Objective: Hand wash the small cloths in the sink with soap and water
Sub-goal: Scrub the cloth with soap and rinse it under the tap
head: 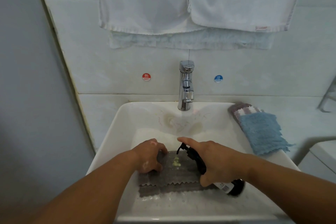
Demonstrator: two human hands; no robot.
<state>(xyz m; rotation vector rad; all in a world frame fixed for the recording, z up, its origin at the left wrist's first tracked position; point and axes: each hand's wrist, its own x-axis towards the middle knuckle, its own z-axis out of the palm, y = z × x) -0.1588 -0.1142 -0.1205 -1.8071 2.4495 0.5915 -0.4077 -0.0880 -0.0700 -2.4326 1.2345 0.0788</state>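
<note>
your right grip clamped the pump bottle; your left grip clutched the grey cloth. soap was best aimed mid-cloth.

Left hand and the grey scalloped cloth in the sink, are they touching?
Touching. The head view shows the left hand pressing its fingertips down on the grey scalloped cloth.

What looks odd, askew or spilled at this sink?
Brownish stains mark the sink on its back wall below the tap. The right hand holds the bottle tipped almost flat over the grey cloth, where a yellowish soap blob lies. Nothing looks broken.
</note>
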